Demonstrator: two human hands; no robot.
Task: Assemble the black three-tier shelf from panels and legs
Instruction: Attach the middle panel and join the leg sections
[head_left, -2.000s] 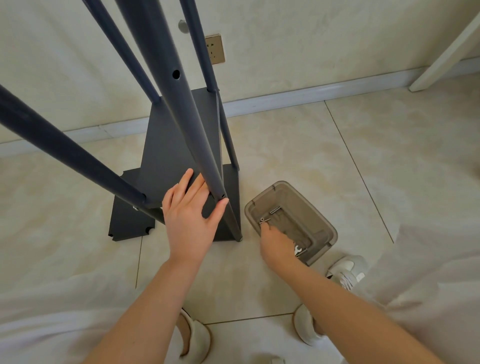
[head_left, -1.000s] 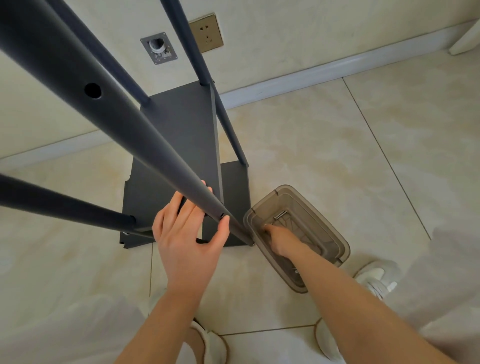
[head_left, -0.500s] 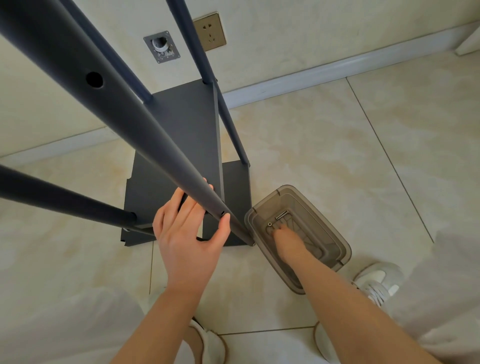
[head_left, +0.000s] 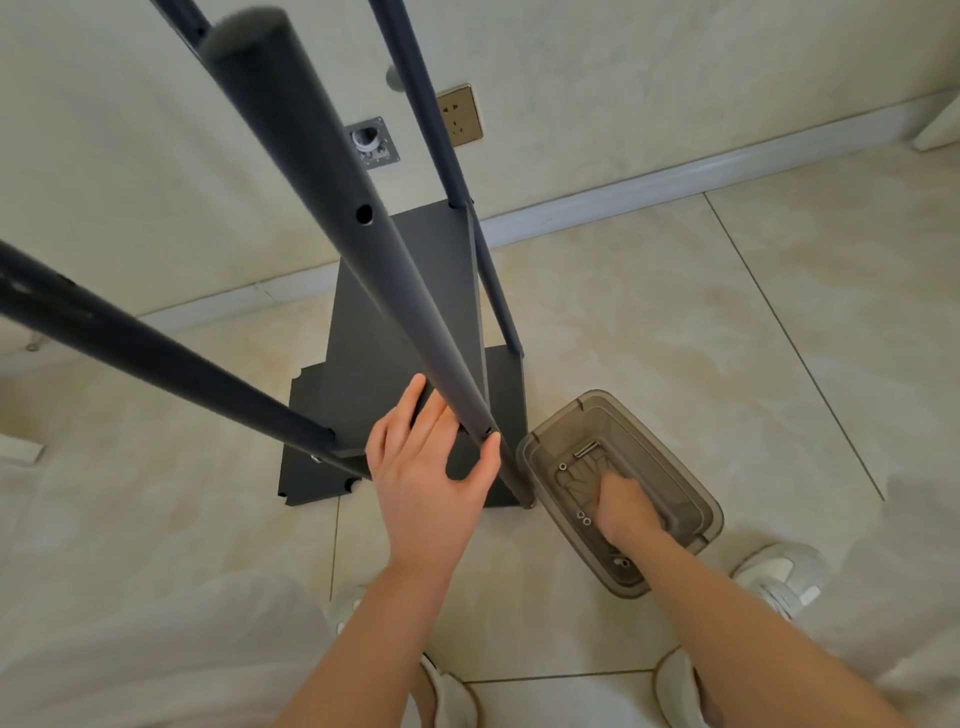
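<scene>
The black shelf stands on the floor tiles with several dark legs rising toward me; the nearest leg (head_left: 332, 171) has screw holes. A black panel (head_left: 395, 322) sits between the legs above a bottom panel (head_left: 306, 467). My left hand (head_left: 426, 478) grips the front edge of the raised panel, fingers on top and thumb against the nearest leg's lower end. My right hand (head_left: 623, 501) is down inside a smoky translucent box (head_left: 613, 402) to the right of the shelf, fingers curled on its floor. Small washers (head_left: 583, 517) and a bolt (head_left: 586, 449) lie in the box. Whatever is under the fingers is hidden.
The shelf stands close to a cream wall with a socket (head_left: 460, 122), a small wall fitting (head_left: 371, 143) and a white baseboard (head_left: 675, 182). My white shoes (head_left: 779, 577) and light trouser legs fill the bottom of the view. Beige floor tiles spread to the right.
My head has moved back, so the near leg's top end shows. My right hand has slid deeper toward the middle of the box. My left hand stays on the panel.
</scene>
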